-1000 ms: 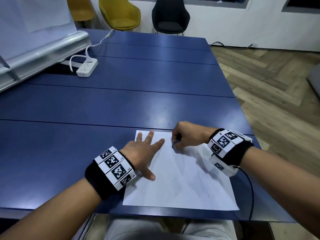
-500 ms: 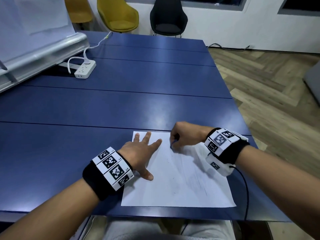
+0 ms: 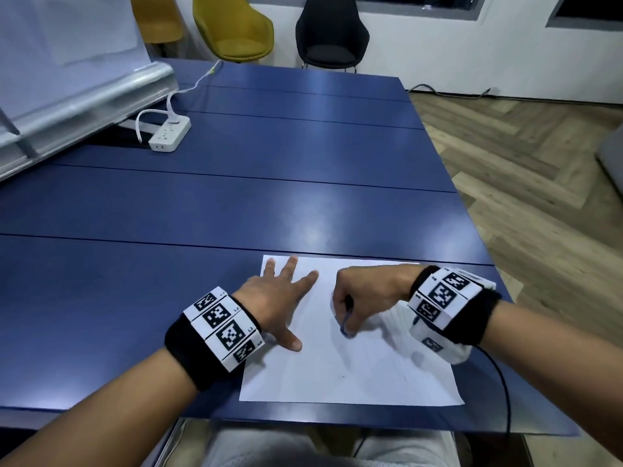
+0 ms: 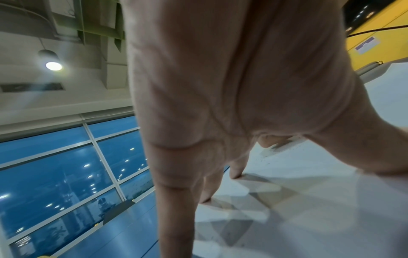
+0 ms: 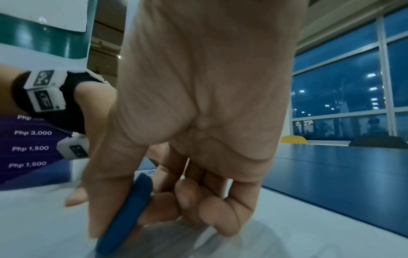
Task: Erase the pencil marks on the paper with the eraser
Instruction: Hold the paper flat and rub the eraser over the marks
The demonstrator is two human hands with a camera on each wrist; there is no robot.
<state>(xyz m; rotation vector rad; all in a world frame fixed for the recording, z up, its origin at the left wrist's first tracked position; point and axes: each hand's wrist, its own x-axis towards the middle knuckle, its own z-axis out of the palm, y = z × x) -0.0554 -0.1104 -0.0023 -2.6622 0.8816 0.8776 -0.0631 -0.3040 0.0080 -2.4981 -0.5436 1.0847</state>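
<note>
A white sheet of paper [image 3: 354, 372] lies on the blue table near its front edge, with faint pencil marks [image 3: 401, 369] on its lower right part. My left hand [image 3: 279, 298] lies flat on the sheet's left side, fingers spread and straight [image 4: 174, 218]. My right hand [image 3: 364, 294] pinches a flat blue eraser [image 3: 346, 326] between thumb and fingers. In the right wrist view the eraser [image 5: 125, 216] stands on edge with its lower end on the paper [image 5: 39, 223]. The other fingers curl under the palm.
A white power strip [image 3: 169, 134] with its cable sits at the table's far left beside a leaning board [image 3: 84, 96]. Yellow chairs [image 3: 236, 28] and a black chair [image 3: 332, 32] stand beyond the far edge. The table's right edge [image 3: 472, 224] borders wooden floor.
My right hand has slid the eraser down the sheet toward me, from near the top edge to the middle. The left hand has stayed flat on the paper.
</note>
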